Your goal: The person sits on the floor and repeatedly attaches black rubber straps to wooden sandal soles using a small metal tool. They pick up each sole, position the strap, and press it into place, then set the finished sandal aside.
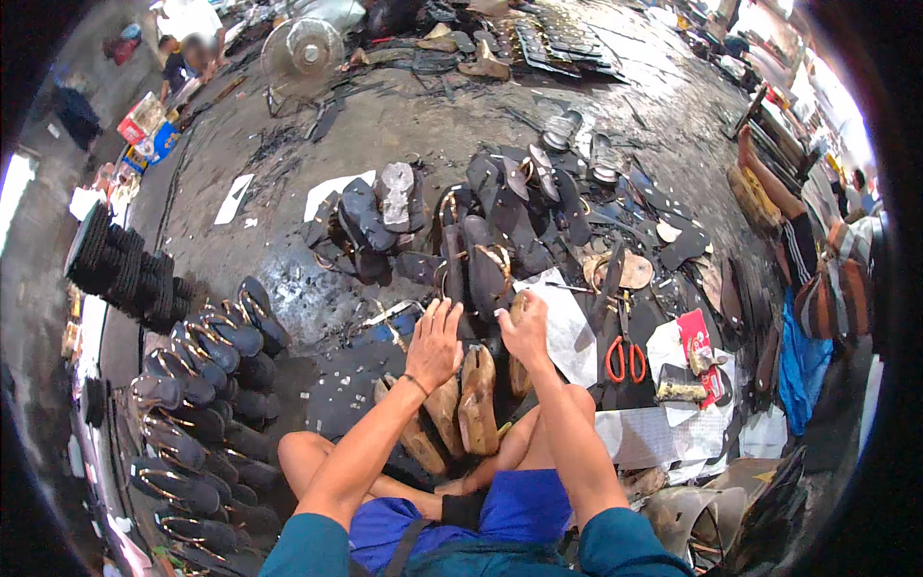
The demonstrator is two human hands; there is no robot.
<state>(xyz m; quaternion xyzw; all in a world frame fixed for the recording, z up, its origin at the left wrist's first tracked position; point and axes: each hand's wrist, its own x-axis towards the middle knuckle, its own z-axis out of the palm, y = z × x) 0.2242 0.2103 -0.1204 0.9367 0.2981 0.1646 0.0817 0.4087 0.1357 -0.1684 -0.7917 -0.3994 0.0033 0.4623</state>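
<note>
My left hand [437,344] has its fingers stretched out and holds nothing that I can see. It is over the near end of the black sandals [481,260], just beyond the wooden shoe lasts [478,399] standing between my legs. My right hand [525,330] is closed around another wooden last [520,380], which shows above and below the fingers. Part of that last is hidden by the hand. Several black sandals and soles lie in a pile beyond both hands. A white paper sheet [562,322] lies to the right of my right hand.
Orange-handled scissors [625,358] lie to the right, near a red packet [694,337] and papers. Rows of finished black sandals [192,385] stand at left, below stacked black soles [120,269]. A fan [306,53] stands behind. Another person's leg [774,178] reaches in at right.
</note>
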